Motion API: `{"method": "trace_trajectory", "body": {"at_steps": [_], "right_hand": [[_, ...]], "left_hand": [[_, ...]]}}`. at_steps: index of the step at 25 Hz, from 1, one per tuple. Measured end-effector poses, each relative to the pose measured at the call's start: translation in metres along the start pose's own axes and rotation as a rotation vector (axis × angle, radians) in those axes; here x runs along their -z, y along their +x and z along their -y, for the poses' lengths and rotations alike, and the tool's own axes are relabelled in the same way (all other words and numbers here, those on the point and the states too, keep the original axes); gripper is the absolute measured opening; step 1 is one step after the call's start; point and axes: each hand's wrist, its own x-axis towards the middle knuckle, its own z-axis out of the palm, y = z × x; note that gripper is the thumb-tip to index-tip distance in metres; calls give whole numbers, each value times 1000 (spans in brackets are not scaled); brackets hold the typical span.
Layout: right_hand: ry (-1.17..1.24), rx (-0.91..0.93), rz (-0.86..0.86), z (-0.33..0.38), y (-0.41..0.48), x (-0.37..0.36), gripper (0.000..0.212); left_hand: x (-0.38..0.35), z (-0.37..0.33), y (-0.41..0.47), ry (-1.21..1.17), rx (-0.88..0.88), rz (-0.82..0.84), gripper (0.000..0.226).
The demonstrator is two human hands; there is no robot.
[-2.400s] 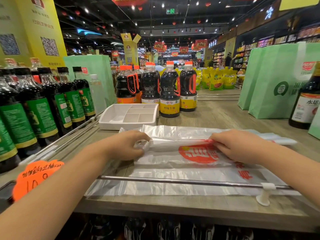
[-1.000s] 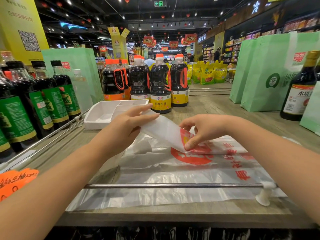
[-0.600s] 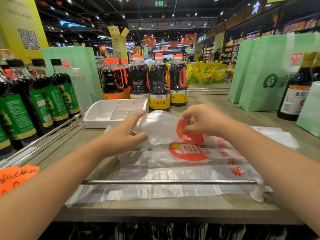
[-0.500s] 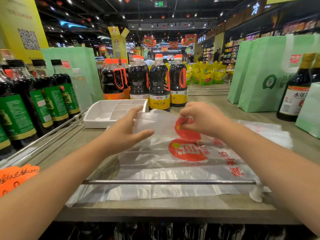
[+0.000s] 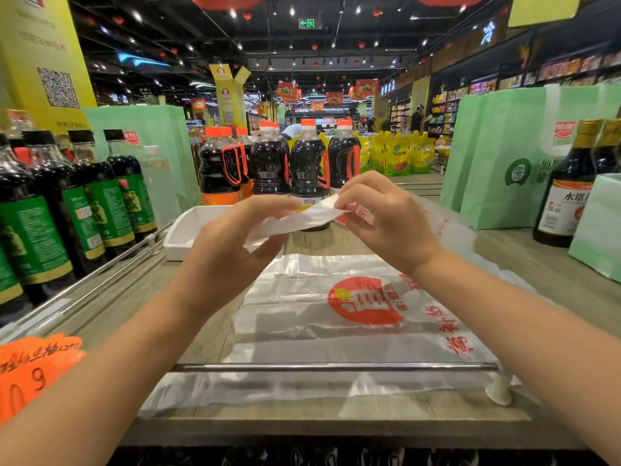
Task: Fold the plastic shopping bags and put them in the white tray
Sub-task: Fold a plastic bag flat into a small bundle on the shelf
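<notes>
White folded plastic shopping bag (image 5: 302,219), pinched by left hand (image 5: 228,257) and right hand (image 5: 386,223), runs left-right; white rectangular tray (image 5: 183,230) beyond left hand.

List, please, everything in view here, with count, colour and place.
shelf: one, wooden, under everything
rail: one, metal, front edge
held bag: one, clear with red print, above the shelf
flat bags: count unclear, clear with red logo, on the shelf
tray: one, white, back left of the flat bags
green-label bottles: several, dark, left
orange-cap bottles: at least four, dark, behind the tray
gold-cap bottles: two, dark, far right
carrier bags: several, green, left and right
price tag: one, orange, lower left
left hand: one, bare, pinching the held bag
right hand: one, bare, pinching the held bag
</notes>
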Motion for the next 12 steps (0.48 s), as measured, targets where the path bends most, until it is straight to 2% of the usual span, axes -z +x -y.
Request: {"method": "trace_trajectory", "body": {"at_steps": [4, 9, 11, 12], "right_hand": [[76, 5, 37, 7, 5, -1, 10], [67, -173, 364, 0, -28, 10, 15], [-18, -222, 493, 1, -39, 21, 20], [-118, -177, 548, 3, -41, 26, 24]], "left_hand": [[-1, 4, -1, 37, -87, 48, 38], [-7, 1, -2, -71, -150, 318, 29], [-13, -3, -4, -51, -232, 430, 32], [-16, -6, -4, -27, -280, 467, 33]]}}
